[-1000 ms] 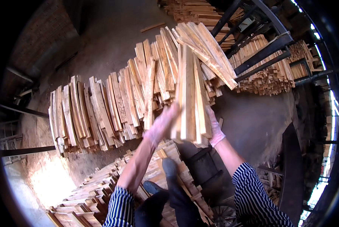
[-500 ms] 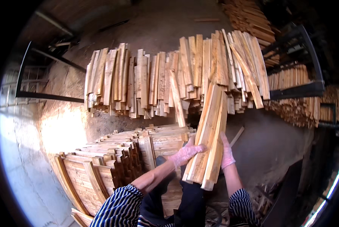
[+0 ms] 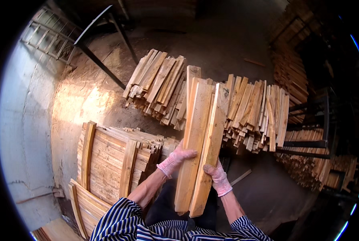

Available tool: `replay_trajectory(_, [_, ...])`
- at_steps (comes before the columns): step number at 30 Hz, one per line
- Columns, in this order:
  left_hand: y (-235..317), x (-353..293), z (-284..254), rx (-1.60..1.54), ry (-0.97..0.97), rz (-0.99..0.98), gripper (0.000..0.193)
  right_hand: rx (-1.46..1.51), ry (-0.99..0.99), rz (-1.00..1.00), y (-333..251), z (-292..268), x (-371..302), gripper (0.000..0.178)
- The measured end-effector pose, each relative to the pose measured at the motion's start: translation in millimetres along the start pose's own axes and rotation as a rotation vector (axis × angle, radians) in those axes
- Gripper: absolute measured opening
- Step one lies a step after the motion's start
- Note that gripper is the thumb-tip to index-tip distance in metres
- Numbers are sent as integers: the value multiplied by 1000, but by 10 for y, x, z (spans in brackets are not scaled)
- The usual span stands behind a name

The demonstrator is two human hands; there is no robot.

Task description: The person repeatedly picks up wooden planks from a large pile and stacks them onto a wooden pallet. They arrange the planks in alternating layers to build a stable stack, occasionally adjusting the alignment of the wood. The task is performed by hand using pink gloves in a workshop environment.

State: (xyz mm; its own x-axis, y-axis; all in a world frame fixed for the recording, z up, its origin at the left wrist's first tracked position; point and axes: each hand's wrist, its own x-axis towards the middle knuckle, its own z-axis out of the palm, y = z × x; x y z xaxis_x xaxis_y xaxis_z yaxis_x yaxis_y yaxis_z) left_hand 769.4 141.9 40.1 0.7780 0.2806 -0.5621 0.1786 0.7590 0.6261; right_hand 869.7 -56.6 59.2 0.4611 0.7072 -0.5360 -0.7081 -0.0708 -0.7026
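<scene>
In front of my body I hold a small bundle of wooden boards [image 3: 196, 132], rough, pale brown and standing nearly upright in view. My left hand [image 3: 175, 159], in a pinkish work glove, is closed on the left edge of the bundle with its thumb across the front. Gripping the right edge a little lower is my gloved right hand [image 3: 218, 176], its thumb also on the front face. Behind the held boards lies a long pile of similar wooden slats [image 3: 251, 106], partly hidden by them.
Nailed wooden panels [image 3: 107, 156] stand stacked at the left, near a pale wall [image 3: 27, 132]. Dark metal frames rise at the left [image 3: 103, 68] and right [image 3: 308, 143] ends of the slat pile. More stacked wood [image 3: 302, 160] lies far right. A loose stick [image 3: 241, 177] rests on the floor.
The boards in my hands have moved left and stand more upright. My view has turned left, so the panels and pale wall show more fully. Both hands keep their hold.
</scene>
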Motion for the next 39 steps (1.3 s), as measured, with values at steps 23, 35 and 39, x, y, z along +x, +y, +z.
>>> replay_trajectory(23, [1677, -4166, -1419, 947, 1132, 755, 63, -845, -1522, -106, 152, 4748, 529, 131])
replay_trajectory(35, [526, -4167, -3185, 731, 1040, 711, 61, -565, -1443, 67, 1794, 5157, 744, 76])
replay_trajectory(39, [39, -4708, -3360, -349, 572, 1051, 50, -929, -1619, 380, 1584, 5475, 130, 120])
